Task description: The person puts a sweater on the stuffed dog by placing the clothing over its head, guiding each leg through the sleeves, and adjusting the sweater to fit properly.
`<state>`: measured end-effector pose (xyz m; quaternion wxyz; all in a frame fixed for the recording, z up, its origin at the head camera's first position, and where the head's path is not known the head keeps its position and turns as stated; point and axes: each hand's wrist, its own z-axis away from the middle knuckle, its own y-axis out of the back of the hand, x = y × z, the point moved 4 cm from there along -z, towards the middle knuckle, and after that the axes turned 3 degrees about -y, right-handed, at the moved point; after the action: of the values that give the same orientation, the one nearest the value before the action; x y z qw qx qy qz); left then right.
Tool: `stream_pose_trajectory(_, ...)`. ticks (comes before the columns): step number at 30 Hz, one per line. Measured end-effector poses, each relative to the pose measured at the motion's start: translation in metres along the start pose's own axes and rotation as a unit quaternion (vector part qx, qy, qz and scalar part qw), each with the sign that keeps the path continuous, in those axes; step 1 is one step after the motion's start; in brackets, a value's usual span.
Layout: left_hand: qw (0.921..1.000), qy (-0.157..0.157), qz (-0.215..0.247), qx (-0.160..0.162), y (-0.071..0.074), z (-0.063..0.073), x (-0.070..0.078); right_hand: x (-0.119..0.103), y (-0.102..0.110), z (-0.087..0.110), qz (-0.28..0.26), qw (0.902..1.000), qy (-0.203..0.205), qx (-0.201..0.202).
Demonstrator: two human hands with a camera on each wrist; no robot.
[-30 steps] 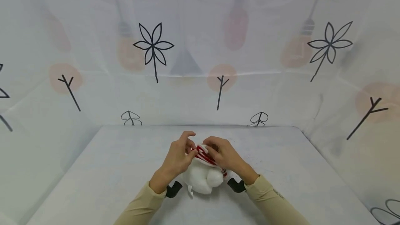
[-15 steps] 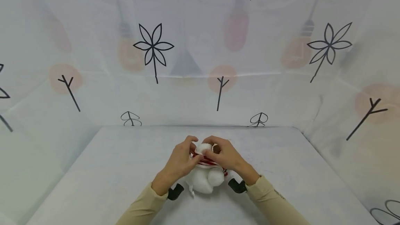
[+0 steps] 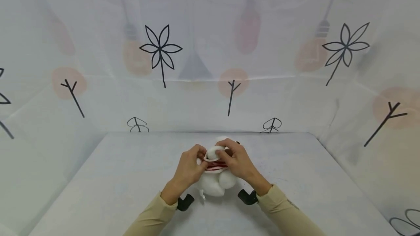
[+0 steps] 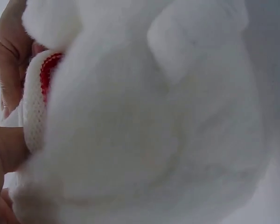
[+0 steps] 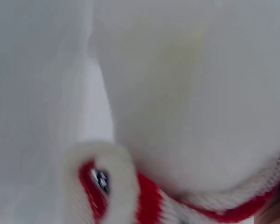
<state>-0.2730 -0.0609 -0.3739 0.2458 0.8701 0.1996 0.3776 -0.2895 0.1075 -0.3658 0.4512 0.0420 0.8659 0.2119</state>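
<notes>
A white plush toy lies on the table between my hands, wearing a red-and-white striped knitted scarf. My left hand pinches the scarf's edge from the left. My right hand grips a rounded white lump of the toy with thumb and curled fingers, beside the scarf; its fingertips are partly hidden. In the left wrist view, white fur fills most of the picture, and fingers meet the scarf's white rim. A shiny black piece sits in a fold of the knit in the right wrist view.
The white table reaches back to a patterned cloth wall, with more cloth at both sides. Dark curved pieces show below the wrists. A small white tag hangs from the toy.
A rounded white lump has come into view above the scarf, and more white plush shows behind my right hand. The red stripes have sunk lower between the hands.
</notes>
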Motion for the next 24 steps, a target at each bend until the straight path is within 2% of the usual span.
stream_pose_trajectory(3, 0.9987, -0.003, -0.050, 0.002, 0.003, 0.001, 0.003, -0.012, 0.000, 0.000, -0.028, 0.9995, -0.017, -0.001)
stream_pose_trajectory(7, 0.9952, -0.010, -0.097, 0.003, 0.004, 0.002, 0.006, -0.021, -0.003, 0.002, -0.032, 0.9992, -0.022, -0.011)
stream_pose_trajectory(11, 0.9973, -0.025, -0.068, 0.005, 0.004, 0.001, 0.007, -0.021, -0.006, 0.004, 0.005, 0.9993, -0.031, -0.023)
stream_pose_trajectory(14, 0.9978, -0.026, -0.058, 0.018, 0.006, -0.002, 0.006, -0.016, -0.007, 0.004, 0.029, 0.9986, -0.039, -0.022)
stream_pose_trajectory(18, 0.9969, -0.027, -0.061, 0.041, 0.011, -0.003, 0.004, 0.000, -0.009, 0.003, 0.030, 0.9987, -0.034, -0.026)
stream_pose_trajectory(24, 0.9944, -0.042, -0.069, 0.068, 0.017, -0.006, -0.004, 0.008, -0.012, 0.005, 0.018, 0.9966, -0.009, -0.079)
